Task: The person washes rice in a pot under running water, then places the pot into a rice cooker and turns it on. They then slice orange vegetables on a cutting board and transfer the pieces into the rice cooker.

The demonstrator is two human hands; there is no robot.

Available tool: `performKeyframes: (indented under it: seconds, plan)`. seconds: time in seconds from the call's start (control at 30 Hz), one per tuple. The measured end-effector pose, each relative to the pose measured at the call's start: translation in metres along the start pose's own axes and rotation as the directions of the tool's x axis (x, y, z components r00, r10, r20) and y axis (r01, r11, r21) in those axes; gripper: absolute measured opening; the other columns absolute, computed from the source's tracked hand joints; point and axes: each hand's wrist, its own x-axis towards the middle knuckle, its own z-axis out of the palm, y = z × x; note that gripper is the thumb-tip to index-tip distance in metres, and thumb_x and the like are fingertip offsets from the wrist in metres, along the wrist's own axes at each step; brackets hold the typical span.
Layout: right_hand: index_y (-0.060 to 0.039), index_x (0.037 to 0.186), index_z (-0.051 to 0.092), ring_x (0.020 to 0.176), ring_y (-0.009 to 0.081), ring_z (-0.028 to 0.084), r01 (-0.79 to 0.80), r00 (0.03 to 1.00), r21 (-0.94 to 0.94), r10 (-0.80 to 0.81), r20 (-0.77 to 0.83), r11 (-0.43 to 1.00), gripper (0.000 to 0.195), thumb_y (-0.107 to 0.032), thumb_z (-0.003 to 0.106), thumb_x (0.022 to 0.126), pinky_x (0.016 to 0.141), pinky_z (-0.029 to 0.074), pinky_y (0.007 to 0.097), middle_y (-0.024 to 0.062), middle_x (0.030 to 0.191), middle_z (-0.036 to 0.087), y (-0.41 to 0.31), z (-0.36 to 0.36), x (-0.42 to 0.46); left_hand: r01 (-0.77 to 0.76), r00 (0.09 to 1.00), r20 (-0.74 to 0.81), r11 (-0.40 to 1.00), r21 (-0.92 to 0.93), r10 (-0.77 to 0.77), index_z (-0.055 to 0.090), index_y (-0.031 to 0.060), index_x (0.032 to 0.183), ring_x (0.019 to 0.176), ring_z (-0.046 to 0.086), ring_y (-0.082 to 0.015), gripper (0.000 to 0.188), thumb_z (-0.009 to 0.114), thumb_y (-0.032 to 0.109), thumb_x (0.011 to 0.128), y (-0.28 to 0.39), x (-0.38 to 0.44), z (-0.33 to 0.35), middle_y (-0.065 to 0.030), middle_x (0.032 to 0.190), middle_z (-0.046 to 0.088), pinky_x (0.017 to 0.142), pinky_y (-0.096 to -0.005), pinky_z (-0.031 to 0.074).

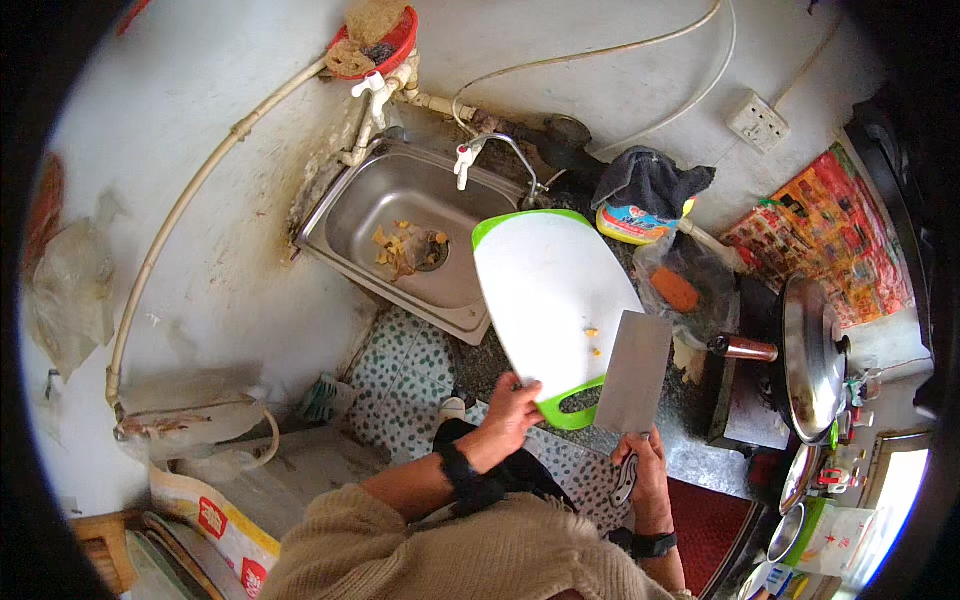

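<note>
My left hand [510, 415] grips the lower left edge of a white cutting board [551, 285] with a green rim, close to its handle slot. Two small yellow scraps [592, 332] lie on the board. In my right hand [643, 465] is the handle of a cleaver [636, 373], its broad metal blade upright beside the board's lower right edge. The board's far left part overlaps the rim of a stainless steel sink [469, 324]. Yellowish and brown peelings [409, 250] lie around the sink's drain.
A small tap [465, 163] stands over the sink. Right of the board are a dark cloth [651, 184] on a colourful container, a plastic bag [694, 277] with an orange item, and a lidded pan [814, 356] with its handle pointing at the cleaver.
</note>
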Motion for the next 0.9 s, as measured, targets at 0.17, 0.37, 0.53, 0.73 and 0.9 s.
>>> performKeyframes:
  seconds: [0.17,0.37,0.53,0.73,0.9]
  plan:
    - [-0.0048,0.104,0.055,0.058,0.0166,0.054,0.031,0.998,0.025,-0.032,0.060,0.999,0.017,-0.005,0.049,0.088,0.057,0.046,0.0289,0.0053,0.067,0.054,-0.013,0.046,-0.002,-0.145,0.989,0.039,0.987,0.073,0.142,0.052,0.0001,0.116,0.097,0.062,-0.0253,0.035,0.065,0.011,0.086,0.097,-0.021,-0.068,-0.0133,0.108,0.062,0.079,-0.0421,0.056]
    - [-0.0051,0.106,0.056,0.058,0.0171,0.055,0.032,0.990,-0.008,-0.031,0.140,0.999,0.020,-0.004,0.049,0.087,0.056,0.046,0.0287,0.0065,0.068,0.057,-0.017,0.098,0.007,-0.137,0.990,0.073,0.964,0.228,0.123,0.051,-0.0002,0.128,0.093,0.063,-0.0200,0.044,0.058,0.013,0.087,0.210,-0.059,-0.120,-0.0091,0.109,0.064,0.073,-0.0339,0.054]
    - [-0.0010,0.106,0.055,0.059,0.0168,0.055,-0.016,0.969,-0.022,0.021,0.247,1.000,0.018,-0.005,0.053,0.089,0.057,0.046,0.0286,0.0062,0.068,0.056,-0.015,0.139,0.027,-0.177,0.984,0.088,0.932,0.315,0.157,0.055,-0.0033,0.125,0.091,0.065,-0.0204,0.043,0.060,0.012,0.084,0.275,-0.047,-0.171,-0.0105,0.108,0.066,0.075,-0.0329,0.054]
    - [-0.0029,0.105,0.054,0.061,0.0162,0.055,-0.090,0.958,-0.015,0.090,0.274,0.996,0.015,-0.007,0.054,0.091,0.059,0.047,0.0289,0.0048,0.070,0.055,-0.011,0.178,0.053,-0.181,0.983,0.043,0.911,0.372,0.178,0.061,-0.0028,0.115,0.079,0.066,-0.0186,0.034,0.060,0.012,0.084,0.340,-0.009,-0.200,-0.0088,0.097,0.068,0.061,-0.0305,0.054]
    - [-0.0039,0.100,0.053,0.057,0.0157,0.055,-0.127,0.955,-0.062,0.139,0.261,0.990,0.011,-0.006,0.051,0.090,0.055,0.046,0.0275,0.0041,0.068,0.054,-0.012,0.210,0.090,-0.168,0.985,0.044,0.901,0.401,0.164,0.064,-0.0023,0.104,0.077,0.065,-0.0198,0.026,0.062,0.014,0.084,0.368,0.045,-0.242,-0.0079,0.092,0.068,0.065,-0.0348,0.054]
